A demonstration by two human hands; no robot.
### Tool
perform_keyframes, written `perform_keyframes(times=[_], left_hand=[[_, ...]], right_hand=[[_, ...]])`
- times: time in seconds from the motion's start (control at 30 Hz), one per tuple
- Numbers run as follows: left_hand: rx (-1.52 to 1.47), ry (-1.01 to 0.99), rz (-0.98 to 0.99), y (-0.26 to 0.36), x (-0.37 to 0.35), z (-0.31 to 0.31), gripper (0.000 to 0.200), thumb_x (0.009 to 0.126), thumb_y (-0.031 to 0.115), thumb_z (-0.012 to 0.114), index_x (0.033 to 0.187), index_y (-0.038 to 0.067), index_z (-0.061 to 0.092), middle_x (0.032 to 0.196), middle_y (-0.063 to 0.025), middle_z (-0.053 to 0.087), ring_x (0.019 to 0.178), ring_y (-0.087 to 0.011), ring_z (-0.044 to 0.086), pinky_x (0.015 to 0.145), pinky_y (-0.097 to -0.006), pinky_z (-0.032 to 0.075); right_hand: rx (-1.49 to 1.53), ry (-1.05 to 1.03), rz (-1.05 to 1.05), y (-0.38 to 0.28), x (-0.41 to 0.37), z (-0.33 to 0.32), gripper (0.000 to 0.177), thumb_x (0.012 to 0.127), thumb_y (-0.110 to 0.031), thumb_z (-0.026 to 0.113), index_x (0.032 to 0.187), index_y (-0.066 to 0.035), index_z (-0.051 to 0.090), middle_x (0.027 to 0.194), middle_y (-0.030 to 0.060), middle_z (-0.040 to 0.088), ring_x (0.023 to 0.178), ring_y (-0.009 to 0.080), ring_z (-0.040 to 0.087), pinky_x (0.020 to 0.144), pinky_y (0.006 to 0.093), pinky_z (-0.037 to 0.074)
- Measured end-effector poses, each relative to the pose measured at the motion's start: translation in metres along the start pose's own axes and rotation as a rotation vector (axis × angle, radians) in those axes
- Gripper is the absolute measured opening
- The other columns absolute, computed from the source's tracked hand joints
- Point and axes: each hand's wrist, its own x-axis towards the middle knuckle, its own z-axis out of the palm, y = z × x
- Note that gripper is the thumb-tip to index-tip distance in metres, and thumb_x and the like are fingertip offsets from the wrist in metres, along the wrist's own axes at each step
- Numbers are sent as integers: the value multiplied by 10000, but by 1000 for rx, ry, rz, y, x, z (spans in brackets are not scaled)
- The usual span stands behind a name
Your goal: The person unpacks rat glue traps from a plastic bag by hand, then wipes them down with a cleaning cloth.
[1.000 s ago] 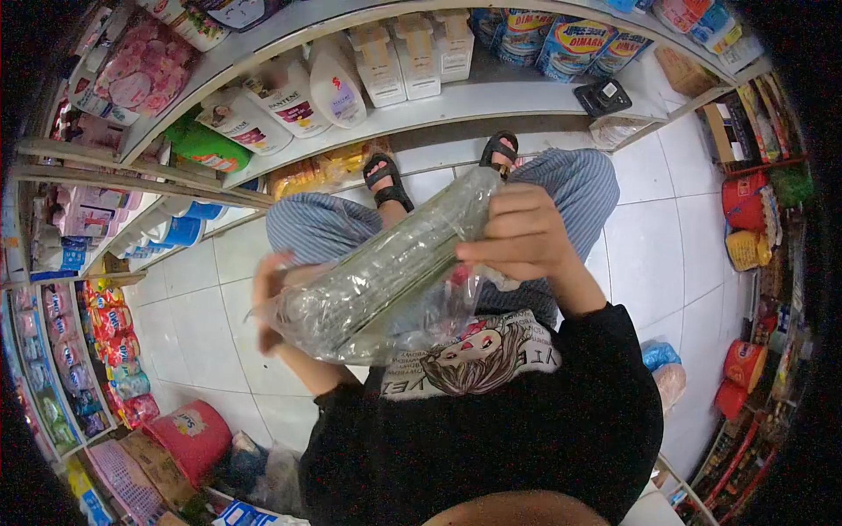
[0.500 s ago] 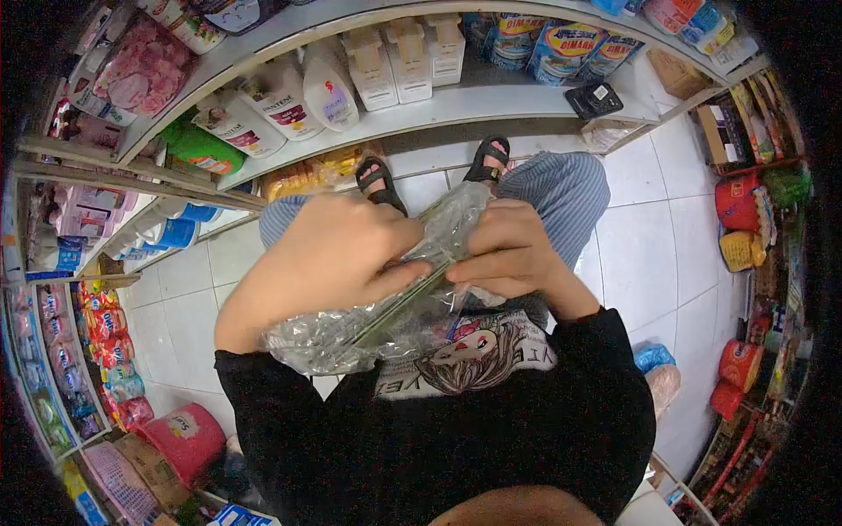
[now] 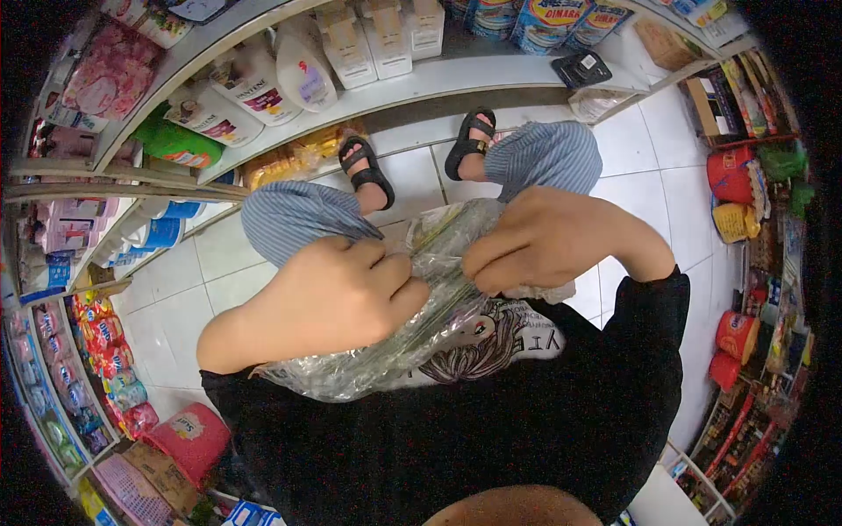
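Observation:
A clear, crinkled plastic bag (image 3: 351, 373) stretches diagonally in front of my chest, with greenish folded strips running along its gathered middle. My left hand (image 3: 329, 294) grips it from the left, fingers curled into the plastic. On the other side my right hand (image 3: 535, 241) has its fingers bent over the bag's upper part. Both hands are closed, and only a short span of plastic shows between them. A whitish crumpled piece (image 3: 544, 291) pokes out under my right hand. What lies inside the folds is hidden.
Ahead runs a shelf (image 3: 421, 83) with shampoo bottles (image 3: 259, 92), white boxes (image 3: 346, 48) and blue pouches (image 3: 548, 22). A black item (image 3: 581, 68) lies at its edge. Packed shelves line both sides. A red bucket (image 3: 186, 438) stands at lower left on the white tiled floor (image 3: 232, 254).
My right hand has moved up and right, its forearm now raised outward. My left hand has shifted slightly down and left. The bag between them looks pulled longer, and my knees show more.

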Motion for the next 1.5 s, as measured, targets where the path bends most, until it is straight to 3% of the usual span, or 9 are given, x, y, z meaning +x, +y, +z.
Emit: perform_keyframes(times=[0.27, 0.33, 0.53, 0.93, 1.07, 1.17, 1.23, 1.33, 1.5], left_hand=[[46, -138, -18, 2, -4, -6, 139, 552, 156, 484, 673, 87, 478, 619, -12, 438, 572, -141, 479, 415, -253, 393], [40, -134, -19, 2, -5, -7, 138, 552, 158, 482, 669, 87, 475, 621, -12, 441, 571, -141, 479, 415, -253, 393], [10, -177, -14, 1, -7, -11, 122, 548, 161, 481, 637, 82, 453, 599, -17, 435, 548, -145, 474, 413, -259, 391], [-280, -130, -43, -18, -20, -15, 117, 560, 147, 506, 592, 55, 442, 540, -55, 426, 488, -208, 469, 429, -307, 387], [-559, -90, -10, -30, -19, -11, 204, 680, 189, 509, 557, 41, 441, 504, -67, 413, 466, -216, 448, 419, -310, 348], [-1183, 66, 67, -56, -17, 23, 231, 772, 212, 460, 644, 20, 468, 544, -35, 435, 475, -134, 421, 454, -271, 321], [-1446, 224, -220, -64, -18, 41, 162, 752, 164, 497, 714, 8, 483, 603, 4, 432, 544, -99, 394, 507, -251, 331], [-1156, 487, -373, -47, 3, 62, 116, 735, 114, 518, 752, 7, 476, 701, 16, 450, 628, -85, 399, 521, -218, 335], [-1129, 410, -415, -50, 13, 51, 219, 654, 135, 591, 835, 41, 512, 780, 8, 503, 692, -60, 430, 524, -208, 396]], right_hand=[[-44, -53, 26, -2, -5, -8, 185, 597, -94, 533, 779, -67, 519, 885, 3, 518, 540, 186, 499, 437, 280, 384], [-55, -149, 104, -4, -6, -11, 277, 636, -95, 475, 909, -140, 465, 976, -52, 479, 632, 178, 530, 517, 326, 329], [-49, -202, 134, -6, -10, -16, 299, 625, -69, 472, 917, -132, 469, 994, -32, 476, 608, 205, 526, 478, 326, 372], [-27, -164, 126, 4, -12, -17, 271, 638, -85, 479, 907, -121, 481, 962, -5, 499, 656, 223, 526, 484, 314, 396], [22, -193, 99, 14, -1, -15, 226, 654, -85, 489, 880, -96, 490, 932, 19, 505, 672, 218, 524, 494, 314, 391], [160, 57, 23, 25, 5, -2, 141, 673, -77, 496, 812, -55, 506, 874, 54, 516, 671, 221, 522, 504, 296, 388], [250, 304, -4, 33, 8, 4, 75, 664, -87, 536, 672, -13, 528, 739, 91, 538, 592, 223, 531, 491, 294, 400], [282, 405, 42, 37, 6, 10, 82, 661, -96, 537, 665, -15, 545, 720, 94, 545, 603, 236, 536, 525, 296, 409], [186, 427, 4, 36, -1, 9, 93, 649, -92, 532, 693, -22, 573, 739, 99, 560, 629, 226, 549, 545, 295, 419]])
